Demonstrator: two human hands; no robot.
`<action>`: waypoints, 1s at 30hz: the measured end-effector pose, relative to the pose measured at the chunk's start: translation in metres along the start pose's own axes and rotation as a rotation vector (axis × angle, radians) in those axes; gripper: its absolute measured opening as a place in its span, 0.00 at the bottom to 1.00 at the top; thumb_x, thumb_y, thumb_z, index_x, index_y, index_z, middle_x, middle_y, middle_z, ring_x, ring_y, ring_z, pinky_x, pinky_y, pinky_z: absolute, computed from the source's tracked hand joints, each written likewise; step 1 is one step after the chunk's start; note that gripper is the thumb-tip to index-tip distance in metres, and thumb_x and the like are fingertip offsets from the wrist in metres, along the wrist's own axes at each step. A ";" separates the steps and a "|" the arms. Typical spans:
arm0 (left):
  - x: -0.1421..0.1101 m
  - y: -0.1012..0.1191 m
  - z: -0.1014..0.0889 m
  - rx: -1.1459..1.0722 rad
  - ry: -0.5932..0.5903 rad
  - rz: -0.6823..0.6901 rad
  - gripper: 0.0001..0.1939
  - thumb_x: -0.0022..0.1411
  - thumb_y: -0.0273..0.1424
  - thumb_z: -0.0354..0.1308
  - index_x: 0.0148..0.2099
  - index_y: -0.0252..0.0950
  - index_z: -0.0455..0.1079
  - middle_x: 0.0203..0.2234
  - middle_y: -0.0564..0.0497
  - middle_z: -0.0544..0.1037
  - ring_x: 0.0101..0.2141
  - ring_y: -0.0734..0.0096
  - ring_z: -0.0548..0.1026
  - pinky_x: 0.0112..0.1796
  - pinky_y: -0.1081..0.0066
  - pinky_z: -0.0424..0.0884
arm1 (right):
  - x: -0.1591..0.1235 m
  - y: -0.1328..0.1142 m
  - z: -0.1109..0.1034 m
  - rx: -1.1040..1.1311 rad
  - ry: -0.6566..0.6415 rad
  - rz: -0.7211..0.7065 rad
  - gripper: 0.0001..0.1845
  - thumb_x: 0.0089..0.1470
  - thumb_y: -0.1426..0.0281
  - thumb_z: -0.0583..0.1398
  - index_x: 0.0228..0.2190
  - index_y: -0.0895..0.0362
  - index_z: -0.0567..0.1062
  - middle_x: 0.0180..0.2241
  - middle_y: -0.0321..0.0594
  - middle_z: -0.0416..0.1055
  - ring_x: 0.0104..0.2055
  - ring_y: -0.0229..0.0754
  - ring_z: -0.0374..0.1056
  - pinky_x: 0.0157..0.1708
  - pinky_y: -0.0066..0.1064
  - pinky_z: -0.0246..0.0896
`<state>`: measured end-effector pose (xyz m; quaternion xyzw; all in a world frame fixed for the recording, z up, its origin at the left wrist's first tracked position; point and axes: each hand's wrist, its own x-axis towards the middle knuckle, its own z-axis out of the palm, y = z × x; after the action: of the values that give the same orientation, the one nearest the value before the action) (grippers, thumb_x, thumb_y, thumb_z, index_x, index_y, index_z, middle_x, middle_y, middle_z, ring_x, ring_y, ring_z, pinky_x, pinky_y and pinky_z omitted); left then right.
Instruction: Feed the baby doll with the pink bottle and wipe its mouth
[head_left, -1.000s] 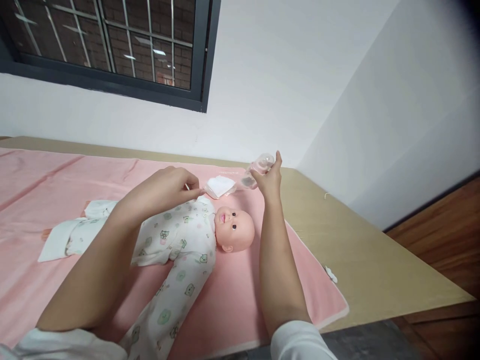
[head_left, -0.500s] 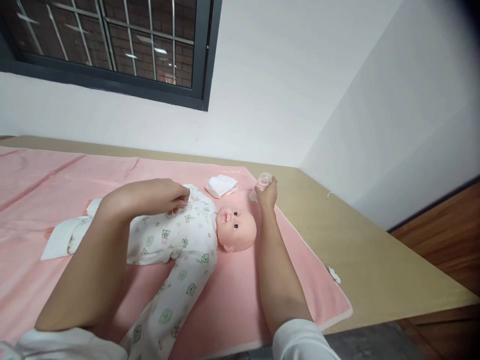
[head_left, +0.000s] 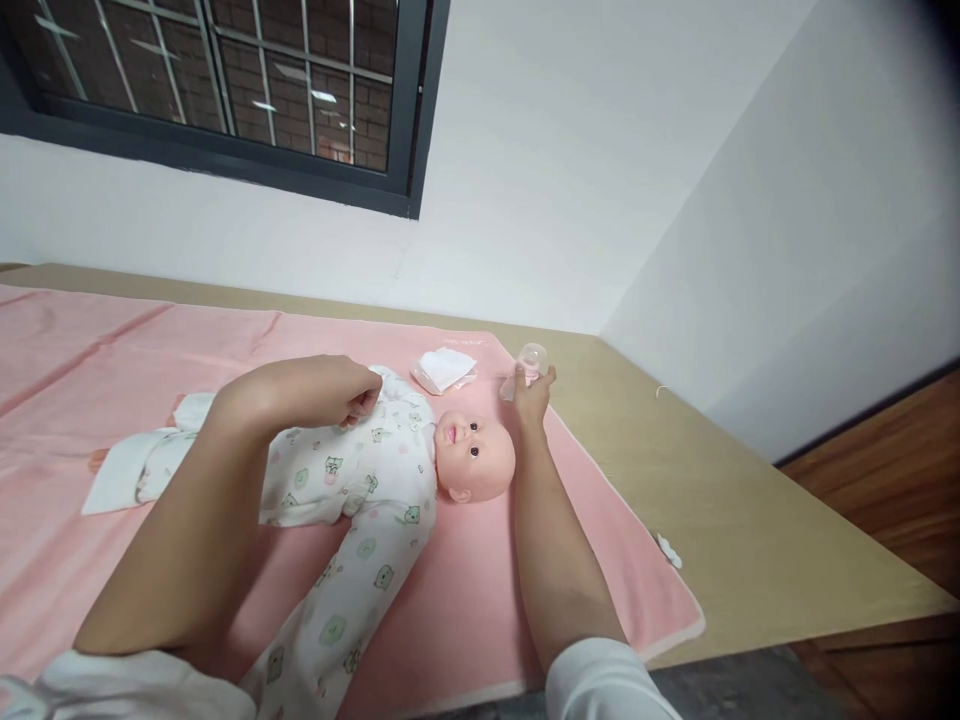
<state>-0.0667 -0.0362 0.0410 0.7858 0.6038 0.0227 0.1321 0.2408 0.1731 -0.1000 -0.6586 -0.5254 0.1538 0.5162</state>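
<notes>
A baby doll (head_left: 480, 460) in a white printed outfit lies on its back on a pink mat (head_left: 450, 600), its head to the right. My left hand (head_left: 349, 393) rests on the doll's chest with fingers curled in; whatever they may hold is hidden. Past the doll's head, my right hand (head_left: 534, 400) is beside a clear baby bottle (head_left: 532, 358) with a domed cap. Its thumb and fingers are spread apart around the near side of the bottle, loosely, and partly cover it.
A pack of white wipes or tissues (head_left: 446, 370) lies on the mat above the doll's shoulder. A small white object (head_left: 669, 551) sits at the mat's right edge. The wooden tabletop (head_left: 720, 520) extends right, with a wall and barred window (head_left: 300, 90) behind.
The fingers of my right hand have loosened and spread, and the hand has drawn slightly back from the bottle, which stays in place. My left hand's fingers have curled in a little more.
</notes>
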 end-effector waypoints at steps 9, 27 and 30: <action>0.003 -0.002 0.000 0.064 -0.033 -0.032 0.07 0.51 0.22 0.54 0.29 0.40 0.62 0.28 0.52 0.75 0.28 0.64 0.67 0.26 0.68 0.55 | 0.000 0.027 0.008 0.149 0.145 0.142 0.34 0.65 0.55 0.42 0.61 0.66 0.51 0.50 0.54 0.72 0.55 0.47 0.68 0.54 0.35 0.60; 0.034 -0.033 -0.007 -0.068 -0.066 -0.120 0.26 0.60 0.44 0.51 0.58 0.40 0.64 0.53 0.44 0.75 0.47 0.55 0.74 0.39 0.67 0.66 | 0.008 0.046 0.016 0.331 0.299 0.233 0.18 0.62 0.54 0.45 0.41 0.54 0.62 0.42 0.48 0.74 0.45 0.43 0.73 0.48 0.37 0.68; 0.040 -0.023 -0.004 -0.044 -0.048 -0.054 0.26 0.61 0.42 0.50 0.59 0.40 0.64 0.51 0.45 0.76 0.45 0.57 0.75 0.38 0.68 0.66 | 0.007 0.047 0.016 0.315 0.295 0.231 0.19 0.62 0.54 0.44 0.41 0.55 0.62 0.44 0.50 0.73 0.47 0.44 0.72 0.51 0.38 0.66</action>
<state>-0.0785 0.0084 0.0345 0.7664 0.6207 0.0135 0.1646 0.2567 0.1913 -0.1434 -0.6409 -0.3353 0.1942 0.6627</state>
